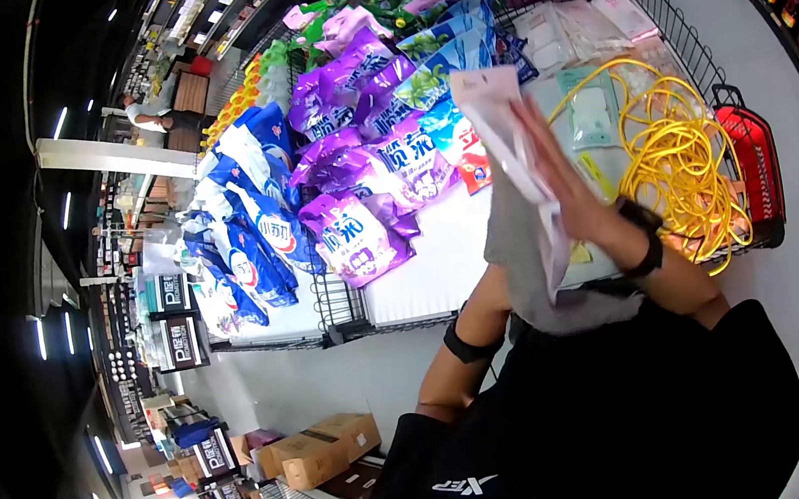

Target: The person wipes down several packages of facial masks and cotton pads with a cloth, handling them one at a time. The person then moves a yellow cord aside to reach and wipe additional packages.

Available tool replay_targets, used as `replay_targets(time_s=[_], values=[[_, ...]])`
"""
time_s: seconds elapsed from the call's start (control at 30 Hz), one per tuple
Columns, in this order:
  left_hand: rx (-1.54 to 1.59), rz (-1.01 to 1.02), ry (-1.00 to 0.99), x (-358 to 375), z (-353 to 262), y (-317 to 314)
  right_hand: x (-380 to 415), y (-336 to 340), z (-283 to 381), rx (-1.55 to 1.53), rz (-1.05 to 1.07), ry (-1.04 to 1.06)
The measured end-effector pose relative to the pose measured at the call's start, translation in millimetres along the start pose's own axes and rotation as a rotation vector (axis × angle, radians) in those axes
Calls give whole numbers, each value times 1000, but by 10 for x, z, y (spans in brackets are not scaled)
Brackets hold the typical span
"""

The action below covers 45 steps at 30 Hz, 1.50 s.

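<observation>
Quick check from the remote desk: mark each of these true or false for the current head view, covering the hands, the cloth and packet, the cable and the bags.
1. The right hand grips a pale flat plastic packet. True.
2. A grey cloth hangs under that packet. True.
3. The coiled yellow cable lies on the floor. False: it lies on the wire-edged display table.
4. The purple detergent bags are stacked in cardboard boxes. False: they lie loose on the table.
5. The left hand is in plain view. False: the cloth hides it.

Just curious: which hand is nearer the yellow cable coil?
Right. The right hand, holding a pale packet, is beside the yellow cable coil; the left arm lies beyond the grey cloth.
</observation>
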<state>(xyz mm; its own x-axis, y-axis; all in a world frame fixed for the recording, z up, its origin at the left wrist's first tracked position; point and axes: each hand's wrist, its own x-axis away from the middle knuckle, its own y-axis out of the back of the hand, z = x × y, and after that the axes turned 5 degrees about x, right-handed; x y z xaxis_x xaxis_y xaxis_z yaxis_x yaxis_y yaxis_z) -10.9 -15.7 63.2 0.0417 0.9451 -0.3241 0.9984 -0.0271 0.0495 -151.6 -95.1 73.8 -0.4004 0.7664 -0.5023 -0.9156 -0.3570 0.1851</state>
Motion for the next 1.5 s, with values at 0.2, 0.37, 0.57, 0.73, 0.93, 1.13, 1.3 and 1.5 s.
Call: replay_targets(time_s=[0.2,0.37,0.57,0.73,0.93,1.13,1.3,1.5], values=[[395,-198,147,-60,382,-14,156,-269,256,-104,-65,-47],[606,-160,409,419,605,-203,-218,-58,-68,-194,-197,-180],[939,-224,542,579,659,384,319,-579,-141,310,89,-177],[186,-335,195,320,447,50,293,-632,-322,95,-37,-276],[-751,-3,157,174,-81,-264,281,-600,-1158,-347,-381,-497],[-848,-84,98,94,-121,21,478,-41,-1735,-181,-549,-883],[-593,-109,169,105,-379,126,1088,-215,-2348,696,54,-930],[-575,-113,-123,51,-211,369,976,145,-2232,836,293,-805]])
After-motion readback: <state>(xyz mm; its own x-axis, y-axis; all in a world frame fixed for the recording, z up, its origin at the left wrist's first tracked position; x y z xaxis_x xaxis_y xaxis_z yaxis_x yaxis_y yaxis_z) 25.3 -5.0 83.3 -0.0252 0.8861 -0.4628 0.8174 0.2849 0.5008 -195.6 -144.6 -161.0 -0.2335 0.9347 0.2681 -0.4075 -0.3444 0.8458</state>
